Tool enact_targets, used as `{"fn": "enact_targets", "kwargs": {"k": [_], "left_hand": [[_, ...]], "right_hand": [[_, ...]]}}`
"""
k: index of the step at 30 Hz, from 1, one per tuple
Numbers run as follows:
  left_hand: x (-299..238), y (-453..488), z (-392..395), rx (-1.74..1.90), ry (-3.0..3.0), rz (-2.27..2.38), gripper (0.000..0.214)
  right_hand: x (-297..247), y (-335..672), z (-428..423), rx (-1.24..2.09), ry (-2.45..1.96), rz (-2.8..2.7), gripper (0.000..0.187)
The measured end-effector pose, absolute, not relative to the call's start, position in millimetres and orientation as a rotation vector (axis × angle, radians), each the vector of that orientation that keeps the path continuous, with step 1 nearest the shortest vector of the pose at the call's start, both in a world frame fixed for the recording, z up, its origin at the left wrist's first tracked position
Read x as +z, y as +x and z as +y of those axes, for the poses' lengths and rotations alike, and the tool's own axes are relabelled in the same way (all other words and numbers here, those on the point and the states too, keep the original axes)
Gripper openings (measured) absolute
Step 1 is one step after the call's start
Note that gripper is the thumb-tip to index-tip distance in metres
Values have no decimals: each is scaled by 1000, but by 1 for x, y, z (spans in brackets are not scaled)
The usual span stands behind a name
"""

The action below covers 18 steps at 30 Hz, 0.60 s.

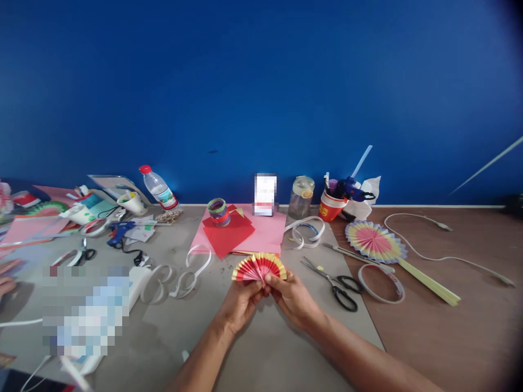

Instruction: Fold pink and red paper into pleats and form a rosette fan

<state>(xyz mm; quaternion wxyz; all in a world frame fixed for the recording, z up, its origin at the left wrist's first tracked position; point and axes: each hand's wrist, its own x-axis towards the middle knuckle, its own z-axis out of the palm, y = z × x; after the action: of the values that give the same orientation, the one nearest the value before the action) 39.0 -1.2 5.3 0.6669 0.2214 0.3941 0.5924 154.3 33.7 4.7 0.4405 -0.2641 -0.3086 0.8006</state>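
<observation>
A pleated paper fan (259,267), red and pink with a yellow outer edge, is spread to about a half circle above the grey mat. My left hand (247,296) pinches it at its lower middle. Close beside, my right hand (288,291) grips the same fan with the thumb near its centre. The fingers under the fan are partly hidden. Black-handled scissors (337,283) lie to the right of my right hand. Behind the fan are red paper (229,234) and pink paper (269,228), with a roll of coloured tape (219,212) standing on them.
Curled white strips (190,277) lie at left. A finished paper fan (375,242) with a yellow handle, a tape roll (382,283) and a white cable (429,257) are at right. A glass jar (301,197) and red cup (332,207) stand behind. Another person's hand (7,277) shows far left.
</observation>
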Motion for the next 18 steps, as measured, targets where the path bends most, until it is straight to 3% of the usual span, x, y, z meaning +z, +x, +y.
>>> {"fn": "enact_targets", "kwargs": {"k": [18], "left_hand": [[11, 33, 1, 1297, 605, 792, 29]], "right_hand": [[14, 159, 32, 1960, -735, -1028, 27]]}}
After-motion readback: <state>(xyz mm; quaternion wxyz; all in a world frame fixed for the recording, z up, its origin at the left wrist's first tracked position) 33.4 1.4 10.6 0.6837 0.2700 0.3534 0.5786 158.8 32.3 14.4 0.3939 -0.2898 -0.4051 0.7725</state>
